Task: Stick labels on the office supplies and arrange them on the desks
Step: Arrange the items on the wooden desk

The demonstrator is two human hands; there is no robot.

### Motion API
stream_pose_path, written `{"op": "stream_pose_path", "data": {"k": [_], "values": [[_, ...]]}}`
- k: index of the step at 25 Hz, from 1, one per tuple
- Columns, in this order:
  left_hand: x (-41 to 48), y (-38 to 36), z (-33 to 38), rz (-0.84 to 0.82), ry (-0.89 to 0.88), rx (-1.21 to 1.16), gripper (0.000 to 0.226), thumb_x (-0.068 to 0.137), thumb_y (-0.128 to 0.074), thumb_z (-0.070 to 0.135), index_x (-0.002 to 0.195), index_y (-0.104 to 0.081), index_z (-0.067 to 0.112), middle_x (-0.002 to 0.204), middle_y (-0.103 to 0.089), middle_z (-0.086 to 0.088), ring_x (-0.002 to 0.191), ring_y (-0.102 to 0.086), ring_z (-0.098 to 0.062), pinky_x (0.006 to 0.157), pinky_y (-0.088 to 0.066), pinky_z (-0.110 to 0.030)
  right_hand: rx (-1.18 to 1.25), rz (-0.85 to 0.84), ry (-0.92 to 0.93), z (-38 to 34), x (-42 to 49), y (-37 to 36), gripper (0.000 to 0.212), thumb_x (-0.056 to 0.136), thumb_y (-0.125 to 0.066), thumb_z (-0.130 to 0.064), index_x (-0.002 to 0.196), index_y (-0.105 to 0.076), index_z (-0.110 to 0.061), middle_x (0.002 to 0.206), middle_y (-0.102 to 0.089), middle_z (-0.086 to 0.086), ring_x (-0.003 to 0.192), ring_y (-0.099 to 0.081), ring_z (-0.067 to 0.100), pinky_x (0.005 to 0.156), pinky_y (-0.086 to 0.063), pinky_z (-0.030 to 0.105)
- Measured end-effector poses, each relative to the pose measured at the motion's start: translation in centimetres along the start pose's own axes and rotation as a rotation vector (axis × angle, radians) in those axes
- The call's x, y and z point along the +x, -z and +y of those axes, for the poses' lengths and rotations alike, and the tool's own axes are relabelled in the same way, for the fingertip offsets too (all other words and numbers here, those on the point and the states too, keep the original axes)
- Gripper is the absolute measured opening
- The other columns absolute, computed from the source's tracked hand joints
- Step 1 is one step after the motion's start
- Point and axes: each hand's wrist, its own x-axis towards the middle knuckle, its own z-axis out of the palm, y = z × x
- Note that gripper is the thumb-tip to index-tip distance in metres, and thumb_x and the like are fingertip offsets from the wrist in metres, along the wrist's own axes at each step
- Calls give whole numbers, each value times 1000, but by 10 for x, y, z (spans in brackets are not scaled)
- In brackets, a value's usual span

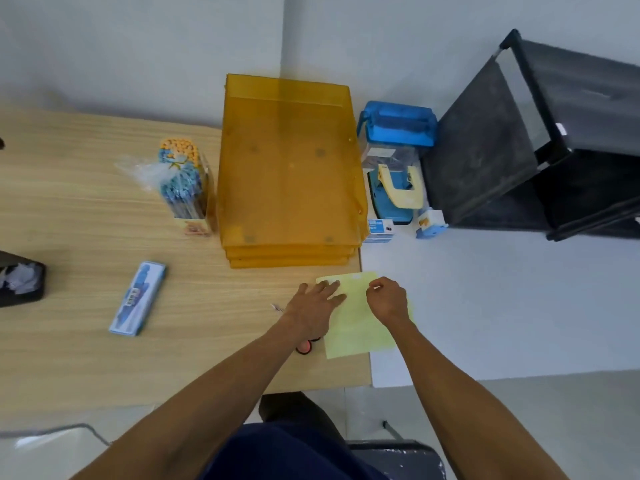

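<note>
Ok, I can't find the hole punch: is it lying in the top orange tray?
No, the hole punch stands on the white desk, just right of the orange tray stack.

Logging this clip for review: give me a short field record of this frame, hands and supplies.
left hand: pressed flat on the label sheet
right hand: pinching the label sheet near its top
label sheet: yellow, straddling wooden desk and white desk
orange trays: stacked behind the sheet
pencil box: upright, left of trays
hole punch: on white desk
</note>
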Motion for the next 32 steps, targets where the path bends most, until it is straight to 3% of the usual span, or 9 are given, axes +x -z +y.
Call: {"op": "stream_pose_path", "data": {"k": [7,15,32], "values": [[-11,-5,-11,8,112,31,62,92,-51,18,150,-29,22,164,-8,0,149,-10,-18,117,-16,-50,-26,-44,87,-13,14,-18,25,89,-62,-18,114,-61,-18,112,-65,6,98,-63,24,75,-48,28],[1,1,4,35,215,125,71,93,-47,15,154,-16,33,153,-22,-9,138,-27,-33,108,-28,-52,-38,16,225,-27,13,-37,26,95,-58,-29,119,-61,-21,113,-61,4,100,-61,22,79,-46,30],[7,0,12,24,237,169,70,94,-46,12,154,-15,31,151,-18,-14,137,-24,-36,108,-29,-52,25,35,129,-35,20,-40,13,95,-57,-19,106,-63,-19,109,-65,-1,100,-62,19,72,-41,26]]}}
